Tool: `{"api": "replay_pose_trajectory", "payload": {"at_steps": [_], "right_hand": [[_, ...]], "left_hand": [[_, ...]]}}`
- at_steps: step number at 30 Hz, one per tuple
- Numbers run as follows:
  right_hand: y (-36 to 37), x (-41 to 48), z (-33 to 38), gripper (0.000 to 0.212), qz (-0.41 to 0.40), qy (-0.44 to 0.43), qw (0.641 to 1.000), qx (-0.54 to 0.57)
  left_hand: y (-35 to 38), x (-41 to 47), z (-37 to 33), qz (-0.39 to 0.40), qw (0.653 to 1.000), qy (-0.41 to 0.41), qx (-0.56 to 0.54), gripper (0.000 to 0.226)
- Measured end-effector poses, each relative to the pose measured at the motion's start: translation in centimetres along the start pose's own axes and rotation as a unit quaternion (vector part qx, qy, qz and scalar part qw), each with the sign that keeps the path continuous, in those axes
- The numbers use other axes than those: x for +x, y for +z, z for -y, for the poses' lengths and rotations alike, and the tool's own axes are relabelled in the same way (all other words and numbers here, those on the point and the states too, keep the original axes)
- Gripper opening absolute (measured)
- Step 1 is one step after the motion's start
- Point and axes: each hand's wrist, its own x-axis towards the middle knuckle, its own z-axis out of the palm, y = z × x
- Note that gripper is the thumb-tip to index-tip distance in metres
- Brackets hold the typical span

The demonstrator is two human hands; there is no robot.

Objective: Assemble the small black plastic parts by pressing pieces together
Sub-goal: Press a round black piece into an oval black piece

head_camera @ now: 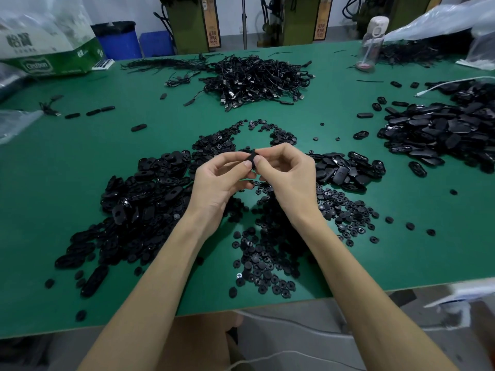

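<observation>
**Green worktable heaped with black parts, two hands pinching one piece**

Green table top fills most of the view, seen from above by a head-worn camera. Two bare forearms reach in from the bottom edge and meet over the middle of the table.

The left hand and the right hand hold one small black part between them, raised a little above the table. Each hand pinches it with thumb and forefinger, the left from the left side and the right from the right, thumbnails almost touching. The other fingers of both hands are curled in. The part is mostly hidden by the fingertips, so its shape is unclear.

Below and around the hands lie loose black pieces. A heap of oval shells sits to the left. A scatter of round discs lies between the forearms and spreads to the right. A smaller pile of oval pieces is just right of the right hand, and a large heap lies well apart at the far right.

Farther back is a tangle of black cables. A clear water bottle stands upright near the far right edge. Plastic bags rest at the back corners. Beyond the table are a blue bin and olive-green machines.
</observation>
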Motion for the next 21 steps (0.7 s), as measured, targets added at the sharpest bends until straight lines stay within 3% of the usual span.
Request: {"api": "replay_pose_trajectory", "payload": {"at_steps": [9, 21], "right_hand": [[0.55, -0.54, -0.31, 0.006, 0.022, -0.057, 0.993, -0.099], [0.84, -0.76, -0.26, 0.007, 0.028, -0.095, 0.984, -0.148]], "left_hand": [[0.31, 0.17, 0.28, -0.045, 0.998, -0.005, 0.043, 0.011], [0.44, 0.13, 0.31, -0.076, 0.996, -0.022, 0.051, 0.015]]}}
